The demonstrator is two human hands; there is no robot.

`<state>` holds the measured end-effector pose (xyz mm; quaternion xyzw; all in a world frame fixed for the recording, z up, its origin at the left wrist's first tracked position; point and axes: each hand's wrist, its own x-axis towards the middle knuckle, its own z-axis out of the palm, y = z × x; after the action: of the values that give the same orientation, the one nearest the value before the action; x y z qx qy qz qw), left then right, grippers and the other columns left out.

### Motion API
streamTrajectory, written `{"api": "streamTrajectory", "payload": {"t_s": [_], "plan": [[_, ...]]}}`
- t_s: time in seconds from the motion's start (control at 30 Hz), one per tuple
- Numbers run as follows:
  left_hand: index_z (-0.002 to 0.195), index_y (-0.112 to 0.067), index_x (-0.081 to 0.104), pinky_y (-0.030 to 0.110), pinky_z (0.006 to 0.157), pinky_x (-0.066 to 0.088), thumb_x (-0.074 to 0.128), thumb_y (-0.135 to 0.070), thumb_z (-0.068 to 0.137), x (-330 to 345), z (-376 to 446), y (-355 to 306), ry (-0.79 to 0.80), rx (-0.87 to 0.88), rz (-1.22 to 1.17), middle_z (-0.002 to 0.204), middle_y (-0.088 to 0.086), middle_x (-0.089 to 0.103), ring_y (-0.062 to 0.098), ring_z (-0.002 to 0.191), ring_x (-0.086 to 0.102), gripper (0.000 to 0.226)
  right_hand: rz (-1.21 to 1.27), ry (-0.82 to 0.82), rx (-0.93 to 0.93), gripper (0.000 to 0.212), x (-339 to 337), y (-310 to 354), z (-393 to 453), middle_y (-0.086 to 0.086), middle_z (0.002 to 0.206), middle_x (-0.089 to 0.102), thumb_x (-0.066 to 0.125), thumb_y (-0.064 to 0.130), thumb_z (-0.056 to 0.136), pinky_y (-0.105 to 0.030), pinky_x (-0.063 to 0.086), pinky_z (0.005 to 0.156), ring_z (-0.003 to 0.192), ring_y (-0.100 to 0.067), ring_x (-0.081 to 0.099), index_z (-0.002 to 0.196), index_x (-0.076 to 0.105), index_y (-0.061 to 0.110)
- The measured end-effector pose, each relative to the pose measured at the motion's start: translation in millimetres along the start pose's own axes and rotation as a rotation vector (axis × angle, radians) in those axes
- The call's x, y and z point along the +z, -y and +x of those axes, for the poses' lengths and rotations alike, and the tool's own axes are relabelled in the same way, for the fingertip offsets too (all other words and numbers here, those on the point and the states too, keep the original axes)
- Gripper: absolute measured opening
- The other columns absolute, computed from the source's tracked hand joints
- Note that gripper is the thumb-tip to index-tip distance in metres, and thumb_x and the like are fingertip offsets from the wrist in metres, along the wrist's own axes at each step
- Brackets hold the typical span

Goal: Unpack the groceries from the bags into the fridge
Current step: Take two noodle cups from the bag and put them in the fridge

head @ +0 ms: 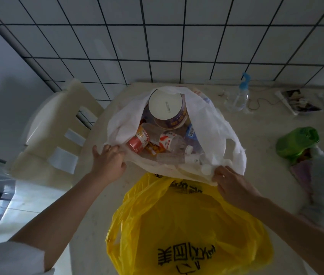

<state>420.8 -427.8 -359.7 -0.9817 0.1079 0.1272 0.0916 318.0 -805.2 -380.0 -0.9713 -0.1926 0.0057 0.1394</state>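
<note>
Hands: left [108, 160] and right [231, 182] each grip the white bag's [212, 124] near rim, mouth wide. Yellow bag [187, 225] at counter's [260, 175] near edge; bare counter right.

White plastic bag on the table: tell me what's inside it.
The white plastic bag holds a round paper tub lying on its side, a red can, a blue carton and clear plastic bottles. Whatever lies beneath them is covered.

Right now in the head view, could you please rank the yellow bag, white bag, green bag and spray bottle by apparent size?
1. yellow bag, though it lies nearest the camera
2. white bag
3. green bag
4. spray bottle, farthest away
</note>
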Motion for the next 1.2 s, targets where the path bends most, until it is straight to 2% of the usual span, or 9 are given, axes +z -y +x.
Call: {"api": "streamTrajectory", "payload": {"t_s": [0.07,0.17,0.27,0.43,0.6,0.7,0.9,1.13,1.2], "plan": [[0.125,-0.02,0.058,0.062,0.107,0.02,0.059,-0.035,0.086,-4.7,-0.8,-2.9,-0.128,-0.001,-0.02,0.131,0.001,0.054,0.026,0.127,0.043,0.041,0.03,-0.118,-0.044,0.022,-13.3,15.6,6.9,-0.003,0.09,0.062,0.075,0.0,0.069,-0.036,0.059,0.06,0.08,-0.021,0.064,0.088,0.07,0.011],[0.123,-0.01,0.059,0.061,0.107,0.03,0.065,-0.033,0.084,-3.3,3.1,-6.8,-0.288,-0.007,-0.016,0.127,0.009,0.056,0.029,0.124,0.05,0.047,-0.012,-0.239,-0.096,0.021,-27.8,21.7,29.2,-0.006,0.098,0.062,0.065,0.004,0.078,-0.038,0.056,0.077,0.094,-0.025,0.06,0.098,0.069,0.009],[0.134,-0.005,0.048,0.06,0.107,0.031,0.063,-0.037,0.087,-9.5,11.9,-14.5,-0.275,-0.081,-0.071,0.139,0.019,0.046,0.035,0.128,0.047,0.059,-0.098,-0.265,-0.05,0.034,-32.5,10.9,61.9,-0.013,0.116,0.057,0.065,0.011,0.081,-0.044,0.052,0.086,0.111,-0.032,0.052,0.115,0.064,0.009],[0.15,-0.022,0.009,0.06,0.104,0.032,0.047,-0.056,0.092,-22.3,36.8,-20.3,-0.154,-0.195,-0.255,0.153,0.018,0.022,0.039,0.132,0.04,0.078,-0.178,-0.104,0.011,0.065,-38.4,-18.0,116.5,-0.018,0.14,0.041,0.07,0.029,0.081,-0.052,0.042,0.1,0.128,-0.039,0.039,0.14,0.044,0.017],[0.144,-0.023,0.017,0.058,0.094,0.045,0.034,-0.07,0.088,-24.5,72.4,-0.8,-0.153,-0.237,-0.629,0.14,0.016,0.035,0.042,0.119,0.049,0.075,-0.253,0.08,-0.026,0.087,-31.0,-41.5,154.9,-0.021,0.147,0.037,0.08,0.009,0.065,-0.056,0.036,0.107,0.134,-0.043,0.035,0.142,0.04,0.008],[0.148,-0.026,0.01,0.055,0.096,0.044,0.039,-0.063,0.092,-25.3,88.2,9.1,-0.133,-0.216,-0.706,0.145,0.016,0.03,0.04,0.123,0.047,0.073,-0.314,0.069,0.017,0.086,-30.4,-55.6,172.3,-0.023,0.15,0.031,0.075,0.008,0.073,-0.053,0.033,0.109,0.138,-0.041,0.031,0.146,0.03,0.004],[0.151,-0.023,0.014,0.055,0.099,0.043,0.043,-0.05,0.097,-21.6,113.0,22.9,-0.164,-0.203,-0.661,0.144,0.018,0.036,0.04,0.124,0.045,0.067,-0.246,0.15,0.139,0.082,-27.0,-66.4,196.5,-0.012,0.16,0.003,0.043,0.05,0.094,-0.057,0.02,0.113,0.147,-0.028,0.004,0.152,-0.002,0.014],[0.141,-0.011,0.045,0.039,0.094,0.043,0.03,-0.032,0.105,-8.2,110.4,29.8,-0.294,-0.422,-0.888,0.133,0.018,0.055,0.033,0.118,0.054,0.044,-0.025,0.038,0.148,0.056,-35.4,-71.0,213.9,-0.014,0.149,0.035,0.045,0.035,0.097,-0.052,0.039,0.104,0.137,-0.031,0.034,0.143,0.03,0.005],[0.138,-0.016,0.049,0.042,0.096,0.045,0.029,-0.028,0.105,0.5,108.5,40.5,-0.166,-0.47,-0.855,0.13,0.016,0.059,0.033,0.116,0.056,0.041,0.043,0.032,0.164,0.048,-38.7,-68.7,218.4,-0.015,0.141,0.044,0.045,0.033,0.097,-0.049,0.043,0.1,0.127,-0.033,0.044,0.137,0.038,0.007]]}}
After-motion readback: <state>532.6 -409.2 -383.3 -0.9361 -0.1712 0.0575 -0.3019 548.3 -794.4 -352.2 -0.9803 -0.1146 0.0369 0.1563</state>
